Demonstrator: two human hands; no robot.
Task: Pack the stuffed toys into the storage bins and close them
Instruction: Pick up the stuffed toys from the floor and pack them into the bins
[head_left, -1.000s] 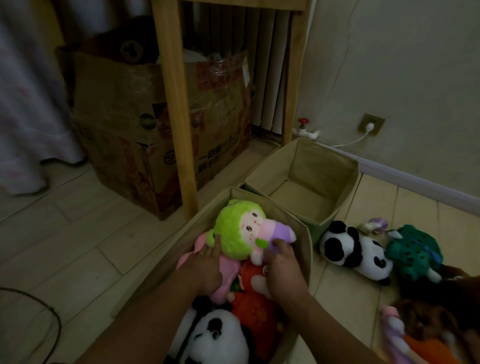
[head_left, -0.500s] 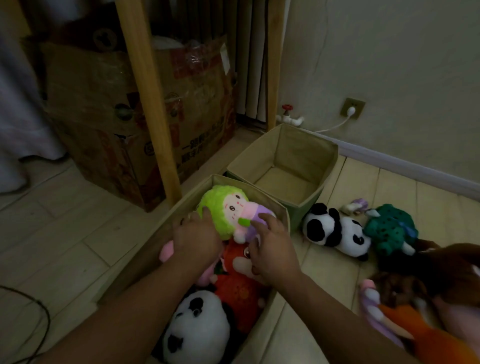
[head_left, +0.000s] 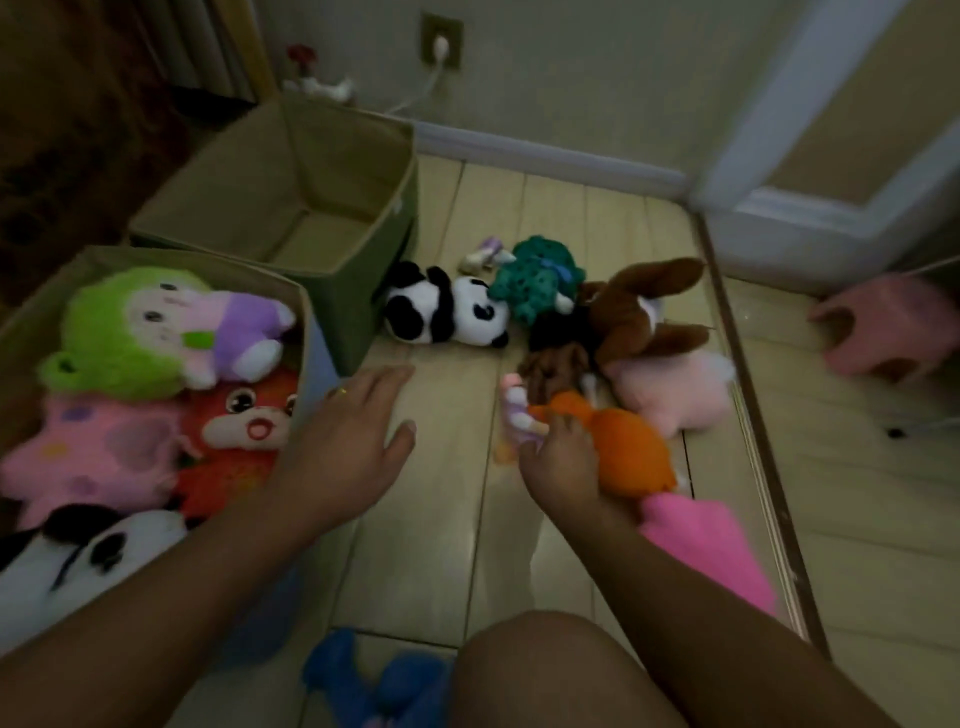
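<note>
The near fabric bin (head_left: 304, 312) at the left holds a green-haired doll (head_left: 130, 327), a pink toy (head_left: 88, 457), a red toy (head_left: 244, 431) and a panda (head_left: 88, 556). Behind it the far bin (head_left: 353, 150) stands open with nothing inside. On the floor lie a panda (head_left: 447, 312), a teal toy (head_left: 535, 280), a brown bunny (head_left: 639, 306), a pale pink plush (head_left: 670, 389) and an orange toy (head_left: 623, 452). My right hand (head_left: 558, 457) grips the orange toy at its left side. My left hand (head_left: 358, 431) hovers with spread fingers beside the near bin, holding nothing.
A bright pink plush (head_left: 706, 540) lies under my right forearm and a blue toy (head_left: 374, 680) by my knee (head_left: 561, 670). A mirrored panel (head_left: 857, 467) runs along the right, reflecting a pink stool. A wall socket (head_left: 441, 41) and a red valve (head_left: 301, 54) sit behind the bins.
Both hands let go of the green-haired doll, which stays in the near bin. My right hand reached right and took hold of the orange toy; my left hand moved out over the floor.
</note>
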